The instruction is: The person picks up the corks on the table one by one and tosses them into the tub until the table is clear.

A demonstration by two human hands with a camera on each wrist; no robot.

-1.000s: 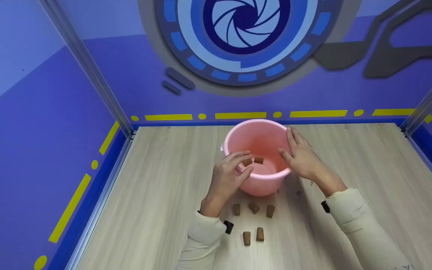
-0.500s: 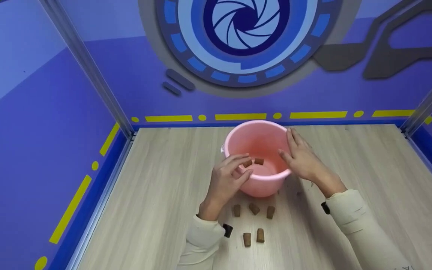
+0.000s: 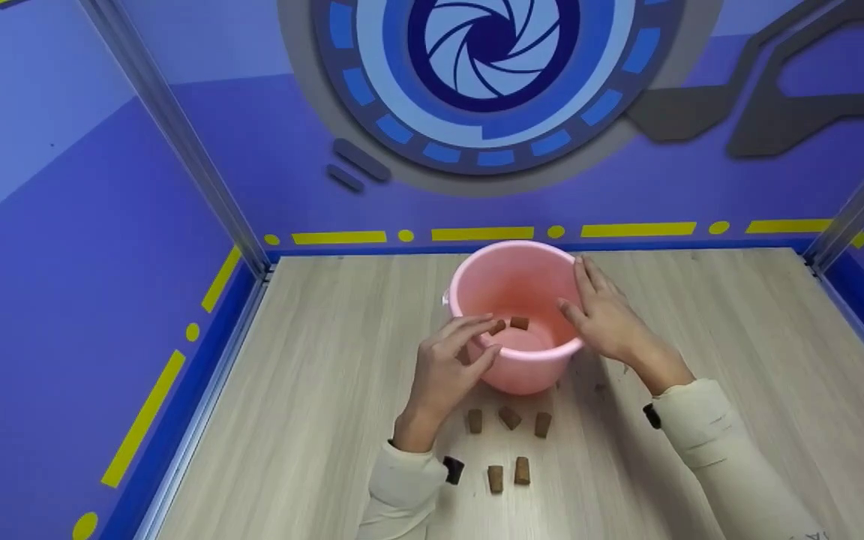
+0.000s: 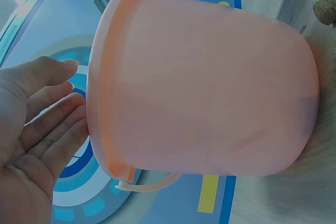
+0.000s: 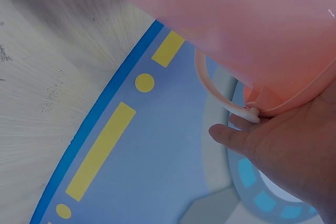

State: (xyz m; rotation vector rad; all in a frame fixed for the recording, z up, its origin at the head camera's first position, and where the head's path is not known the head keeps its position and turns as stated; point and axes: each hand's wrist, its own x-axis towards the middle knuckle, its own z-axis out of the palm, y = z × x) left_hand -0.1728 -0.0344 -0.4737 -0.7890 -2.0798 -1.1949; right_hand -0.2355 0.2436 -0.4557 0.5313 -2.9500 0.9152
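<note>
A pink bucket [image 3: 526, 371] stands on the wooden table, with two brown corks [image 3: 520, 323] visible inside. My left hand [image 3: 443, 367] is over its near left rim, thumb and fingers apart with nothing between them; in the left wrist view the fingertips [image 4: 81, 111] are right at the rim. At the right side, my right hand [image 3: 612, 322] holds the bucket's rim, thumb toward the inside and fingers along the edge. In the right wrist view, one finger [image 5: 228, 136] shows beside the handle joint; the others are mostly hidden.
Several more corks lie on the table in front of the bucket, among them one at the near edge of the group [image 3: 496, 478]. The bucket's pale handle [image 5: 212, 87] hangs down at the back. Blue panels [image 3: 372, 202] with yellow marks enclose the table.
My left hand has drawn back slightly to the left and toward me, its thumb and fingers spreading a little. The right hand and bucket stay in place.
</note>
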